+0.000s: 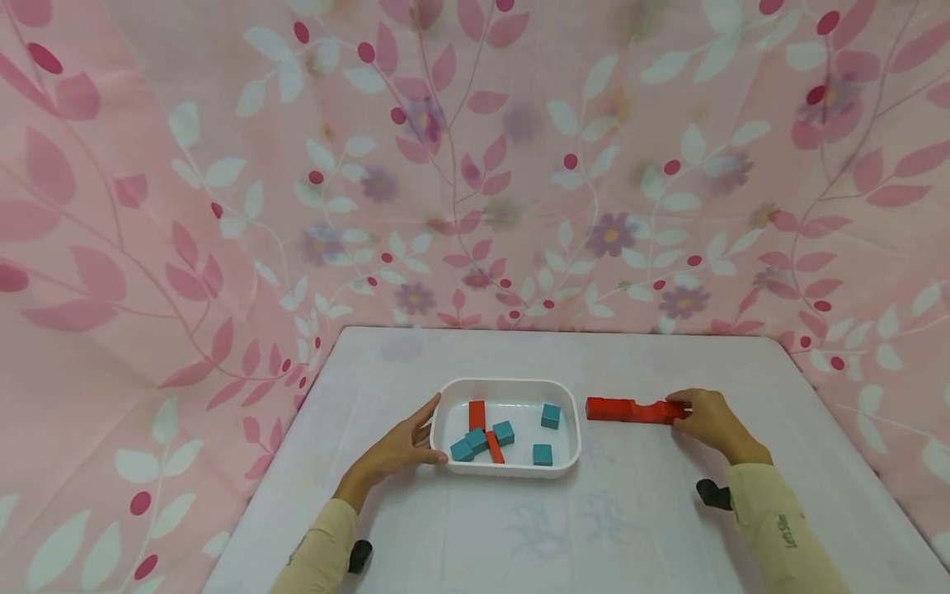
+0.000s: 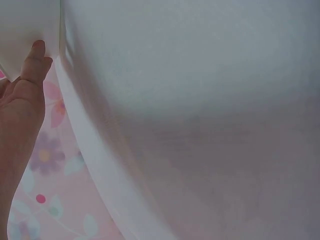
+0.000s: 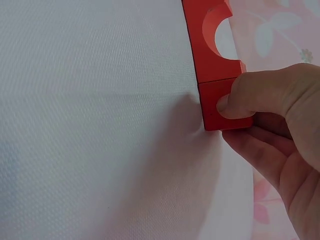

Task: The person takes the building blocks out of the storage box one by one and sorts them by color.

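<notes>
My left hand (image 1: 401,445) holds the left end of a white rectangular tray (image 1: 512,471), thumb at its near corner and fingers along the side. The left wrist view shows fingertips (image 2: 38,47) against the tray's outer wall. Inside lie several teal cubes (image 1: 542,454) and two red pieces, one a flat strip (image 1: 495,447). To the right of the tray, red blocks stand end to end in a row (image 1: 610,409). One is an arch block (image 3: 200,50) with a half-round cut-out. My right hand (image 1: 714,422) pinches the red block (image 3: 212,95) at the row's right end.
A white cloth covers the table (image 1: 594,536), whose back edge meets a pink floral curtain (image 1: 519,206). More of this curtain hangs at both sides. Dark wrist-worn pieces (image 1: 714,495) stick out by both sleeves.
</notes>
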The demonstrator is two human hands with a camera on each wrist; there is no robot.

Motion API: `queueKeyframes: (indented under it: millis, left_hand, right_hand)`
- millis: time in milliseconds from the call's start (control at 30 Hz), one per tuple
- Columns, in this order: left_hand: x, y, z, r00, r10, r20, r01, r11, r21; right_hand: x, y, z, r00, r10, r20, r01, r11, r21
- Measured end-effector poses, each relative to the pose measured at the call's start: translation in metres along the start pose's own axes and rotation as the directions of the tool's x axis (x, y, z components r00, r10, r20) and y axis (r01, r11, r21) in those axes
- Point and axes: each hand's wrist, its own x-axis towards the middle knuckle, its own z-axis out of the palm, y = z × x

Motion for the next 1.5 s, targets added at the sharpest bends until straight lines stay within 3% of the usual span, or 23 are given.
queueKeyframes:
  millis: [233,400,633,833,1000,1167,1333,1500]
  left_hand:
    - [0.0,-0.002,0.0,1.0,0.001,0.001,-0.001,1.0,0.0]
    - [-0.001,-0.001,-0.001,1.0,0.006,0.001,-0.006,1.0,-0.002]
    - [-0.003,-0.002,-0.001,1.0,-0.008,-0.011,0.008,1.0,0.001]
    - [-0.005,0.001,-0.002,1.0,-0.005,-0.016,0.005,1.0,0.013]
    - [-0.004,-0.003,-0.002,1.0,-0.003,-0.02,0.003,1.0,0.007]
    - [0.002,-0.018,-0.002,0.999,-0.001,-0.038,0.001,1.0,0.014]
    - [0.009,-0.027,-0.003,0.999,0.012,-0.049,-0.01,0.999,0.032]
    - [0.009,-0.026,-0.001,0.999,0.01,-0.039,-0.009,1.0,0.024]
  right_hand:
    - [0.001,-0.002,0.001,0.999,-0.037,-0.019,0.037,0.999,-0.025]
    - [0.002,-0.016,-0.008,0.998,-0.068,-0.011,0.068,0.996,-0.052]
    - [0.008,-0.076,-0.01,0.969,-0.229,-0.089,0.225,0.973,-0.051]
    - [0.012,-0.138,0.014,0.958,-0.281,-0.058,0.285,0.956,0.077]
    - [0.012,-0.182,0.045,0.926,-0.378,0.011,0.373,0.919,0.127]
    - [0.015,-0.213,0.076,0.866,-0.487,0.116,0.481,0.874,0.072]
    - [0.021,-0.229,0.099,0.831,-0.52,0.199,0.52,0.852,0.056]
    - [0.028,-0.234,0.113,0.798,-0.537,0.273,0.539,0.839,0.077]
